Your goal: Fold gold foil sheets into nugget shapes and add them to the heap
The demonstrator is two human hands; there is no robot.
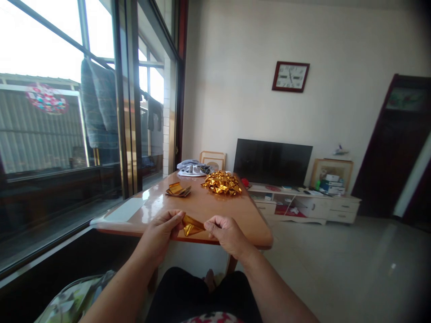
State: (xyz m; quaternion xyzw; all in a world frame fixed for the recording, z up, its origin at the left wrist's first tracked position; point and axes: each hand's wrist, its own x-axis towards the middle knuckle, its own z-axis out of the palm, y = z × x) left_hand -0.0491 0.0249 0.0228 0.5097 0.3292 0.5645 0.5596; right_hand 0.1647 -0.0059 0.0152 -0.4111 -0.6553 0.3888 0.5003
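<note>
A folded piece of gold foil paper (191, 225) is stretched between my two hands, just above the near edge of the wooden table (202, 207). My left hand (164, 229) pinches its left end between thumb and fingers. On the other side, my right hand (226, 233) grips the right corner with thumb and forefinger. Past my hands lies a small stack of gold foil sheets (178, 190), at the left of the table. Farther back, to the right, rises a heap of folded gold foil pieces (222, 183).
Folded clothes (193, 168) lie at the table's far end. A pale sheet (125, 210) rests by the left edge, near the window (128, 98). Beyond the table, a television (272, 162) stands on a white cabinet (313, 208). A bag (77, 298) sits low at the left.
</note>
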